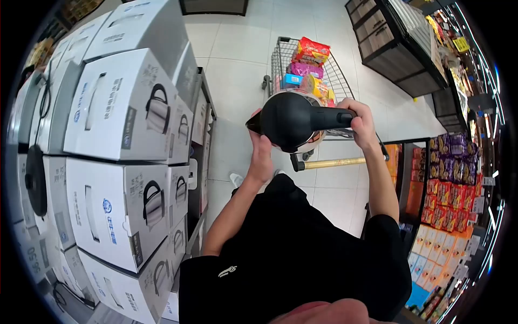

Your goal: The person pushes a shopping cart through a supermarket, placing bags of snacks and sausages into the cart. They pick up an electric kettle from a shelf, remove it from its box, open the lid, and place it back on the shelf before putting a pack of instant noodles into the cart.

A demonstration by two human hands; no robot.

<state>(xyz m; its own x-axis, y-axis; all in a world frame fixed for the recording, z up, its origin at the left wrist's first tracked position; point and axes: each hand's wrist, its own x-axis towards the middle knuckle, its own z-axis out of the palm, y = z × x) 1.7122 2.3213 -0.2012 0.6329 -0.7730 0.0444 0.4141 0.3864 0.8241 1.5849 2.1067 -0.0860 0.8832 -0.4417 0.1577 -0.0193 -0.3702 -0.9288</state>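
Observation:
An electric kettle (288, 121) with a black lid, spout and handle is held up in front of the body, seen from above. Its spout points left and its handle points right. My right hand (361, 121) is wrapped round the end of the handle. My left hand (261, 156) supports the kettle's side below the spout, with some fingers hidden behind it. Beyond the kettle is a wire shopping cart (340, 75) holding red, purple and yellow packages (311, 51) and a blue box (292, 80).
Stacked white kettle boxes (108, 102) fill the left side. The cart's yellow handlebar (334, 163) lies just below the kettle. Shelves with snack packs (450, 200) stand at the right. Dark display cabinets (396, 46) are at the upper right, beside the tiled floor (232, 81).

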